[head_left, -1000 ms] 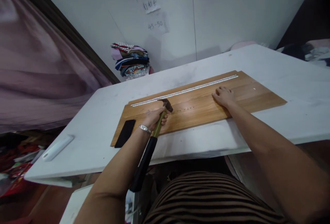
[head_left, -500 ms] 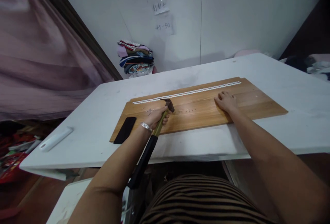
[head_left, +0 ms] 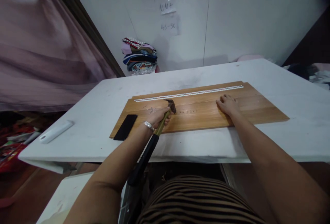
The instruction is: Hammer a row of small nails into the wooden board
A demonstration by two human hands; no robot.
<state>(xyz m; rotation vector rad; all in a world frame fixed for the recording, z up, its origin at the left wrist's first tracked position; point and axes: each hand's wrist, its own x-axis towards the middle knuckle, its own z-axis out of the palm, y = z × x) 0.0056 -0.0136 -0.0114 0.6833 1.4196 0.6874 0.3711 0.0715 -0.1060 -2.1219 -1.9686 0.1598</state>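
Note:
My left hand [head_left: 160,116] is wrapped round the claw hammer [head_left: 161,125], high on its handle just below the head. The hammer's dark head sits over the wooden board [head_left: 206,117], and its black grip slants down over the table edge. Loose nails [head_left: 151,110] lie on the board beside my left hand. To the right of the hammer head runs a row of small nails [head_left: 188,112] in the board. My right hand [head_left: 229,105] rests on the board further right, fingers bent and apart, holding nothing.
A black phone [head_left: 125,127] lies on the board's left end. White strips [head_left: 190,93] run along its far side. A white object [head_left: 56,131] lies at the left of the white table [head_left: 87,114]. Folded cloths [head_left: 140,55] are stacked against the wall behind.
The view has shifted slightly, so things on the table appear a little further right. Both hands keep nearly the same places on the board, and the hammer stays in my left hand.

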